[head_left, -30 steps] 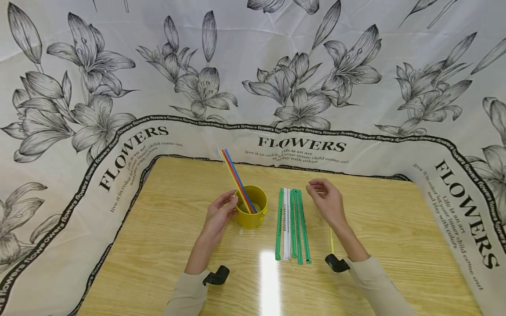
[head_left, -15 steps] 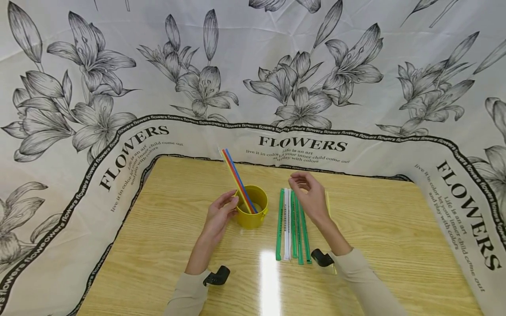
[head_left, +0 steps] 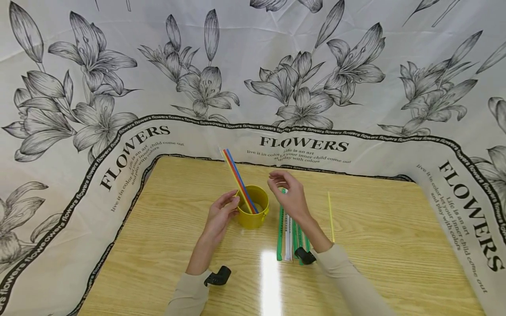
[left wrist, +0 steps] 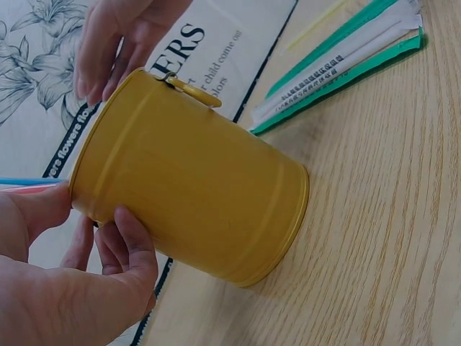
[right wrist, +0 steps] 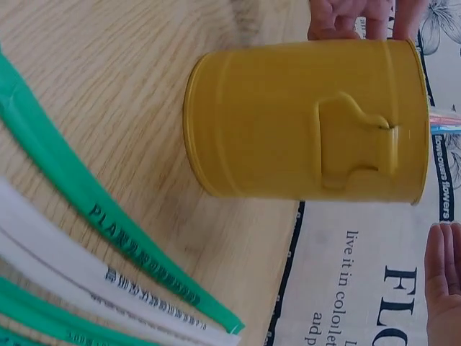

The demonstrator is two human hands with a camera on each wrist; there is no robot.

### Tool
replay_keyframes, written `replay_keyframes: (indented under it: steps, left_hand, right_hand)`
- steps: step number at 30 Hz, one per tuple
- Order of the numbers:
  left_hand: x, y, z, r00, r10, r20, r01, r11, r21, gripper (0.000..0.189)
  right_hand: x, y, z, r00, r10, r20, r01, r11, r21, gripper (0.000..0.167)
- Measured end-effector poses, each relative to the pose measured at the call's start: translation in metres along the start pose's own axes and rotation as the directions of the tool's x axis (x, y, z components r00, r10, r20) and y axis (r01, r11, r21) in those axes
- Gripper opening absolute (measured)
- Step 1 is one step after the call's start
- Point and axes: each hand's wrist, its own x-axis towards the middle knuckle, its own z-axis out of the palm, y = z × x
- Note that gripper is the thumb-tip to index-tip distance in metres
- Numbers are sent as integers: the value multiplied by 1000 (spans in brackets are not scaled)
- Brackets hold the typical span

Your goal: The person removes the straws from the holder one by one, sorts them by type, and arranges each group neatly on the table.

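My left hand (head_left: pixel 219 213) grips the rim of a small yellow bucket (head_left: pixel 251 223) that stands upright on the table. Its thumb lies at the rim and its fingers touch the bucket's side (left wrist: pixel 209 180) in the left wrist view. Red, yellow and blue straws (head_left: pixel 240 180) lean to the left inside the bucket. Just right of the bucket, my right hand (head_left: pixel 292 197) hovers with loosely bent fingers and holds nothing visible. Beneath it lies a row of paper-wrapped straws, green (head_left: pixel 280 241) and white (head_left: pixel 287 245), partly hidden by the hand and forearm.
A yellow straw (head_left: pixel 330 215) lies on the wooden table (head_left: pixel 395 228), right of the right forearm. White flower-printed cloth (head_left: pixel 221 105) rises behind and beside the table. Small loop handles (left wrist: pixel 194 92) stick out from the bucket's side.
My right hand has moved left, from right of the wrapped straws to over their far ends, near the bucket. The yellow straw is more exposed. My left hand and the bucket stay put.
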Motion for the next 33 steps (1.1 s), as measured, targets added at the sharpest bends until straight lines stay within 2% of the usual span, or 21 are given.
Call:
replay_keyframes:
  steps: [19, 26, 33]
  left_hand:
    - [1, 2, 1, 1000, -4, 2, 4, 1000, 6, 39]
    - [2, 2, 1, 1000, 6, 9, -6, 1000, 5, 39]
    - [1, 1, 0, 1000, 12, 10, -12, 1000, 1, 38]
  right_hand:
    - [8, -2, 53, 993, -39, 107, 36, 999, 36, 28]
    - [13, -5, 62, 988, -41, 147, 48, 998, -45, 25]
    - [12, -8, 61, 991, -36, 127, 41, 999, -36, 21]
